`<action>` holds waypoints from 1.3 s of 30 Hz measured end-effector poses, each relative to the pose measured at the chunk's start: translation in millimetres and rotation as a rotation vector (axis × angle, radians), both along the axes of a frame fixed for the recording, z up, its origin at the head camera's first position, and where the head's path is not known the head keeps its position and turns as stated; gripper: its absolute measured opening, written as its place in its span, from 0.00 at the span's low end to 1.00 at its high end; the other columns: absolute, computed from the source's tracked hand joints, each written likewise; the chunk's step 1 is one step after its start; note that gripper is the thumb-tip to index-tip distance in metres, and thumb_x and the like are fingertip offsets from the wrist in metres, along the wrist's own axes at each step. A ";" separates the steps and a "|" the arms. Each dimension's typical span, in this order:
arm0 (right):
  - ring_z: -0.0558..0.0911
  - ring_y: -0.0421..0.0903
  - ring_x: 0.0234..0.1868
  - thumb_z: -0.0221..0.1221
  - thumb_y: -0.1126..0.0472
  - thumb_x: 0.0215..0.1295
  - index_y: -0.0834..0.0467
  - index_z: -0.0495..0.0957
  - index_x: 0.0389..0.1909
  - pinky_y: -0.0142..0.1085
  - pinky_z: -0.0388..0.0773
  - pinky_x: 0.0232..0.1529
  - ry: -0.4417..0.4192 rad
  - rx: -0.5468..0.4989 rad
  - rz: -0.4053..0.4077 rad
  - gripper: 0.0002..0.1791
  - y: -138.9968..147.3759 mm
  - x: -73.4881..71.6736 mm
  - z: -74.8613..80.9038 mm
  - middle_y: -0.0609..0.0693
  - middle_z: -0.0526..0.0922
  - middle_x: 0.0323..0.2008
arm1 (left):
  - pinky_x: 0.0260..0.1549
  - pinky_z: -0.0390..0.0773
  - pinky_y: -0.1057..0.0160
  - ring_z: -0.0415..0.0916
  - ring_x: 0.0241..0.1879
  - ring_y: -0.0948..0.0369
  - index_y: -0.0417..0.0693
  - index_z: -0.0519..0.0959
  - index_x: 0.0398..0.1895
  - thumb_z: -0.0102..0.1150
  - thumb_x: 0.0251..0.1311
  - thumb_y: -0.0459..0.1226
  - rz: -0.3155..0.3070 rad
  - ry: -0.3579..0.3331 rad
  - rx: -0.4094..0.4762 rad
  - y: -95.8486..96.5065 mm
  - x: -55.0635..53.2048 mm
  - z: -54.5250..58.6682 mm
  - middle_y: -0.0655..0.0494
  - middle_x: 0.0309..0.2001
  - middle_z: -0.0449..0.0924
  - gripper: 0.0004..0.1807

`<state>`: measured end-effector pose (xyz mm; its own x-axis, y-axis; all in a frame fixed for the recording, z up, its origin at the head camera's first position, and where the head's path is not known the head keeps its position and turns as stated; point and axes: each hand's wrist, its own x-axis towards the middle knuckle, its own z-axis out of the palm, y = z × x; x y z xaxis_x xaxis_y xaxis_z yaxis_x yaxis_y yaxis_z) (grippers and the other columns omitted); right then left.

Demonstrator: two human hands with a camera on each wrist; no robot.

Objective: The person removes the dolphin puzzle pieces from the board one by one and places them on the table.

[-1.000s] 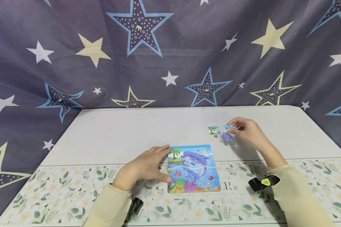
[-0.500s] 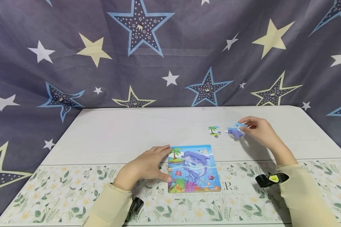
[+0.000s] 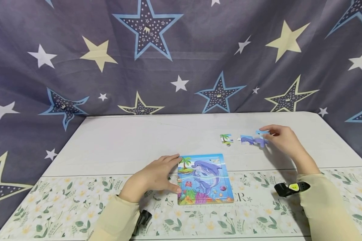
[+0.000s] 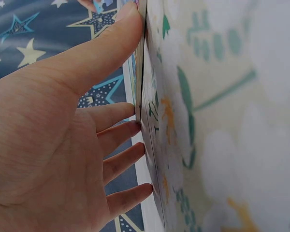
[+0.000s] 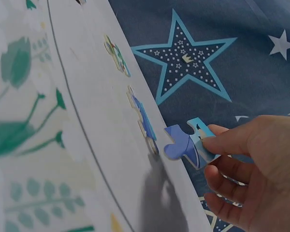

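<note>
A square dolphin picture puzzle board (image 3: 209, 175) lies flat on the table. My left hand (image 3: 152, 175) rests at its left edge, fingers extended and spread; the thumb touches the lower left side and the fingertips reach the upper corner. In the left wrist view, the left hand (image 4: 63, 130) has its thumb along the board's thin edge. My right hand (image 3: 279, 139) pinches a blue and purple puzzle piece (image 5: 183, 145) between thumb and fingers, raised over the table. Beside it lies a dolphin-head piece (image 3: 246, 140), and further left a palm-tree piece (image 3: 226, 138).
The white table (image 3: 138, 140) has a flowered strip (image 3: 78, 201) along the front. Behind its far edge hangs a dark curtain (image 3: 181, 47) printed with stars. Black straps with a small device (image 3: 292, 187) sit at the wrists.
My right hand has moved right with the pinched piece, and the dolphin-head piece now lies on the table just left of it. The left hand and board have stayed in place.
</note>
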<state>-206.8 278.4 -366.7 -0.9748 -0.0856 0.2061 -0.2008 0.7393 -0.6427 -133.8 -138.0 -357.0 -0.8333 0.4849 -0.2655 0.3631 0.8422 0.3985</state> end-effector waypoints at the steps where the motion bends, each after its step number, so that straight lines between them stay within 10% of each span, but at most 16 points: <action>1: 0.78 0.49 0.36 0.58 0.64 0.71 0.65 0.81 0.53 0.34 0.72 0.30 0.001 0.005 -0.007 0.15 1.1 0.1 -0.7 0.61 0.84 0.38 | 0.71 0.54 0.43 0.48 0.76 0.50 0.48 0.56 0.78 0.75 0.48 0.55 0.001 -0.001 0.000 0.0 0.1 -0.2 0.53 0.78 0.50 0.57; 24: 0.77 0.71 0.50 0.58 0.69 0.65 0.72 0.75 0.54 0.54 0.78 0.42 -0.086 0.073 -0.060 0.18 12.0 -4.0 -13.4 0.74 0.76 0.51 | 0.71 0.53 0.43 0.47 0.76 0.49 0.47 0.56 0.78 0.75 0.48 0.55 -0.003 -0.009 0.018 -0.5 -0.4 -0.3 0.53 0.78 0.50 0.57; 39: 0.80 0.65 0.43 0.62 0.67 0.64 0.73 0.75 0.53 0.37 0.75 0.31 -0.099 0.114 -0.067 0.19 12.0 -4.2 -16.1 0.72 0.79 0.47 | 0.71 0.52 0.43 0.47 0.76 0.49 0.48 0.55 0.78 0.74 0.49 0.55 0.001 -0.008 0.003 0.5 -0.4 0.1 0.53 0.78 0.49 0.56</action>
<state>-211.0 290.5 -382.9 -0.9942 -0.0365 0.1015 -0.0881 0.8181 -0.5683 -134.3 -137.4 -356.9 -0.8317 0.4847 -0.2710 0.3586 0.8414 0.4042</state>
